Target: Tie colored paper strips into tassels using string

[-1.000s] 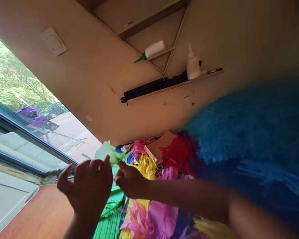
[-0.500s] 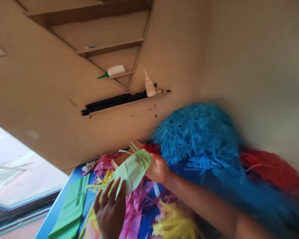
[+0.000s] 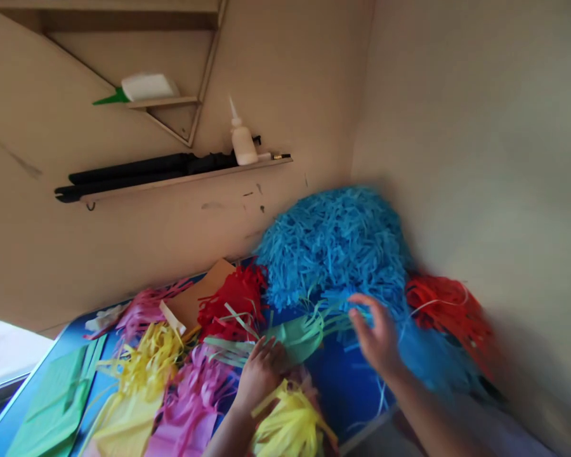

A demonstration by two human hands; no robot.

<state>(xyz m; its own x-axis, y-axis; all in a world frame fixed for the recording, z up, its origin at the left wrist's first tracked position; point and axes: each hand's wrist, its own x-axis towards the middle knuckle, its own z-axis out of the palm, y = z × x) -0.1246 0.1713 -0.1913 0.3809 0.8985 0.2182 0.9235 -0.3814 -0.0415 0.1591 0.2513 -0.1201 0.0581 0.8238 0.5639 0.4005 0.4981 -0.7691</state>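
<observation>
My left hand (image 3: 261, 374) lies with its fingers on a light green fringed paper piece (image 3: 292, 335) that rests on the blue table (image 3: 337, 381). Whether it grips the paper I cannot make out. My right hand (image 3: 378, 339) hovers just right of the green fringe, fingers spread and smeared by motion, holding nothing. It is close to the foot of a big blue shredded-paper mound (image 3: 335, 244). Red fringe (image 3: 233, 301) lies behind the green piece, and yellow fringe (image 3: 290, 425) lies below my left wrist.
Pink fringe (image 3: 190, 400), more yellow fringe (image 3: 145, 362), flat green sheets (image 3: 52, 400) and a cardboard piece (image 3: 197, 298) cover the table's left. More red fringe (image 3: 450, 308) lies by the right wall. A wall shelf (image 3: 181, 181) carries a glue bottle (image 3: 242, 136) and black rods.
The view swung right. The green fringed piece has come down from between both hands onto the table. My right hand let go of it and moved right; my left hand now rests on it.
</observation>
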